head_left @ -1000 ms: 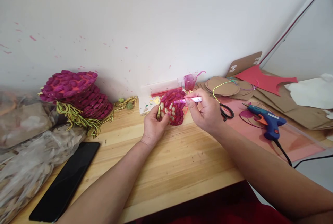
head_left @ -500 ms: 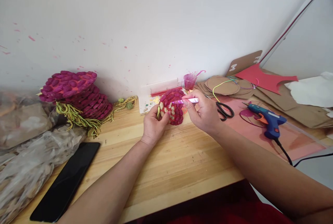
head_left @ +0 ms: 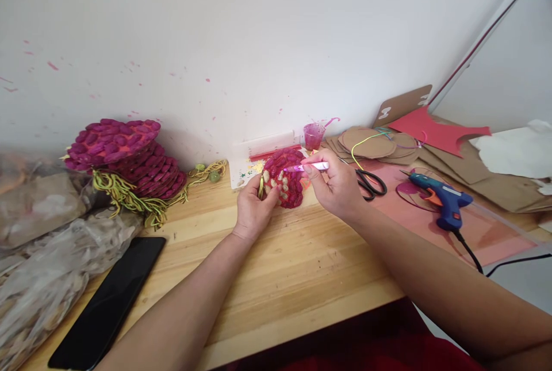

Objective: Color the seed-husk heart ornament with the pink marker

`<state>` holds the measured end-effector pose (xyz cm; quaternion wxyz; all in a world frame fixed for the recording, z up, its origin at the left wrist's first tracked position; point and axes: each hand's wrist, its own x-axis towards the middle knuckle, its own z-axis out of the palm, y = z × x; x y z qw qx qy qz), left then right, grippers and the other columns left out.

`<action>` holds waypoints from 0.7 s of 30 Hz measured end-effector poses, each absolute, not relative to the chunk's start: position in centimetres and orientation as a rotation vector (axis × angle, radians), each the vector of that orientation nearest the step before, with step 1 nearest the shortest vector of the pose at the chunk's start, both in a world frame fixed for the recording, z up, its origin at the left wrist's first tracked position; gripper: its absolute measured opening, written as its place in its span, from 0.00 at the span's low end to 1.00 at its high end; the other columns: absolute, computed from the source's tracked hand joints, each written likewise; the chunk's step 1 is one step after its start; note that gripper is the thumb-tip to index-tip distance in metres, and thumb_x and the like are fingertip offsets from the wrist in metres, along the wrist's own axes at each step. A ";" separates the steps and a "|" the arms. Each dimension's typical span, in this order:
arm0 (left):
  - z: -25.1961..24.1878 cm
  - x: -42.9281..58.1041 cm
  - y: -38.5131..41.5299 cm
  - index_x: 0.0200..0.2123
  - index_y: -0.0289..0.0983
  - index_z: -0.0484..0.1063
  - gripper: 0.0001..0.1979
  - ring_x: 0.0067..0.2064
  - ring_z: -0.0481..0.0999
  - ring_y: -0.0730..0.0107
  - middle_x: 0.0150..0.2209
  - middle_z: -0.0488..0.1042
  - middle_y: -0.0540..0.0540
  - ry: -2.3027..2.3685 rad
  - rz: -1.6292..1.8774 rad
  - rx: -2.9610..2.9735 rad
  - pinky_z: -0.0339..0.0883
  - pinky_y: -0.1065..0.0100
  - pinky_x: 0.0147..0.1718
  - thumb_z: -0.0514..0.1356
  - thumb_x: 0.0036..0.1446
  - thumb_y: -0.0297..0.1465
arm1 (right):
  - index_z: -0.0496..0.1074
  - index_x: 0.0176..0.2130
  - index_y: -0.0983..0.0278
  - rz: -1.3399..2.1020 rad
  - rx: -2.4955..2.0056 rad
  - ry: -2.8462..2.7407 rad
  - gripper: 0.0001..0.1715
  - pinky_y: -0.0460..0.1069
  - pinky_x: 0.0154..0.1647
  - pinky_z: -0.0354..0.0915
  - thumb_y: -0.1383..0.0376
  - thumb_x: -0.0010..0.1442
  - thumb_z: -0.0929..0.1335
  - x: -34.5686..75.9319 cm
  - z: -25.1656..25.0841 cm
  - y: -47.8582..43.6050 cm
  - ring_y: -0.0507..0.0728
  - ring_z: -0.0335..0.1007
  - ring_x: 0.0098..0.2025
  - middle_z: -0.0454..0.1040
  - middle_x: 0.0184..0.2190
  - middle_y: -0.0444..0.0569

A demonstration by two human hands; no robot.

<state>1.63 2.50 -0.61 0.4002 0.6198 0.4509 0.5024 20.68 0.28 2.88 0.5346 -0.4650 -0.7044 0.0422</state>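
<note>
My left hand point(head_left: 254, 207) is closed on the near left edge of a round craft piece point(head_left: 292, 187), thumb on its face. Shell-like pieces cover it, most of them magenta, with several pale ones near the thumb. A yellow cord loop point(head_left: 261, 186) hangs at its left edge. In my right hand point(head_left: 336, 184) is a slim pink-and-white pen-like tool point(head_left: 317, 167), pinched between thumb and fingers. Its pink tip points left and is at the pale shells; I cannot tell if it touches. Black-handled scissors point(head_left: 374, 184) lie beside my right wrist.
A stack of magenta shell-covered discs point(head_left: 116, 141) with yellow-green cords stands left. Plastic bags point(head_left: 52, 267) and a black phone point(head_left: 107, 302) lie nearer. Behind the hands is a pink-stained cup point(head_left: 313, 136). Cardboard discs point(head_left: 366, 144) and a blue glue gun point(head_left: 448, 204) are right.
Almost nothing differs. The view has shifted very slightly, and both hands keep their hold on the craft piece and the pen-like tool.
</note>
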 end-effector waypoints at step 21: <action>-0.6 1.6 2.6 0.32 0.37 0.73 0.11 0.26 0.65 0.74 0.26 0.71 0.52 1.114 1.264 1.515 0.61 0.72 0.27 0.68 0.53 0.38 | 0.71 0.41 0.61 0.235 -1.077 -1.626 0.08 0.48 0.29 0.64 0.59 0.68 0.67 21.0 2.8 0.7 0.52 0.73 0.28 0.77 0.31 0.45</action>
